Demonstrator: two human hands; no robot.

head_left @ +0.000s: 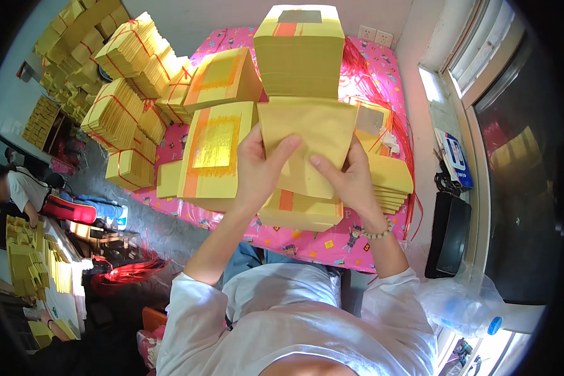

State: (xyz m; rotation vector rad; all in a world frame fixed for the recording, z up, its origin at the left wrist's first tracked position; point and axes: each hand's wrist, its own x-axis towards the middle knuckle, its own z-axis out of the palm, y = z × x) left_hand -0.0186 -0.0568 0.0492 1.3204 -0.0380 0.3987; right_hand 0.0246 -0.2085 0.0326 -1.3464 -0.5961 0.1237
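Note:
My left hand (264,161) and my right hand (351,177) grip a wad of yellow paper sheets (312,125) from its two sides, thumbs on top and fingers curled behind. The wad is tilted up in front of me. Under it lies a stack of yellow paper with an orange stripe (302,215). Left of my left hand is a thick stack with a gold square (216,150). Beside my right hand are several fanned yellow sheets (390,182). A beaded bracelet (377,230) circles my right wrist.
A tall yellow paper stack (298,66) stands behind on the pink patterned table cover (257,238). Bundles tied with red string (116,113) are piled at left. Red strings (413,175) hang along the right edge. Another person (28,191) works at far left. A window (514,156) is at right.

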